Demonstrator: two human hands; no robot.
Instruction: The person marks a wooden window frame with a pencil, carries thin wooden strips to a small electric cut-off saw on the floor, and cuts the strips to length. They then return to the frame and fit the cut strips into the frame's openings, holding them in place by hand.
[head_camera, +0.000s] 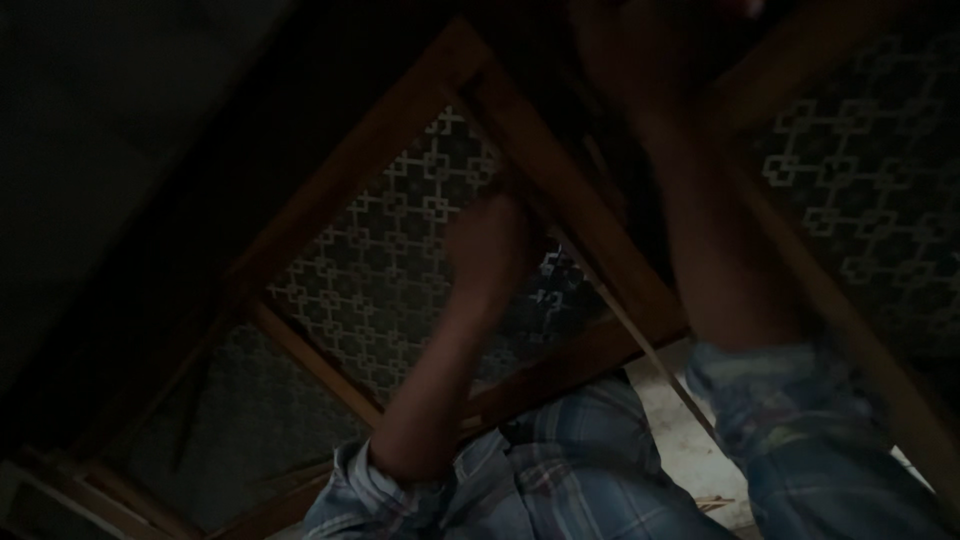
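The scene is very dark and blurred. A wooden frame (560, 190) holds panels of patterned glass (380, 270) with a pale square motif. My left hand (490, 245) is raised against the middle panel beside the frame's upright bar, fingers curled; whether it holds anything is hidden by the dark. My right hand (640, 55) reaches higher, near the top of the picture by another wooden bar (800, 60), and is smeared by motion. Both forearms come out of rolled plaid sleeves (560, 470).
A second patterned glass panel (880, 180) fills the right side. A thin wooden strip (650, 350) slants down beside the frame. Pale floor (680, 440) shows between my arms. The left of the picture is dark wall.
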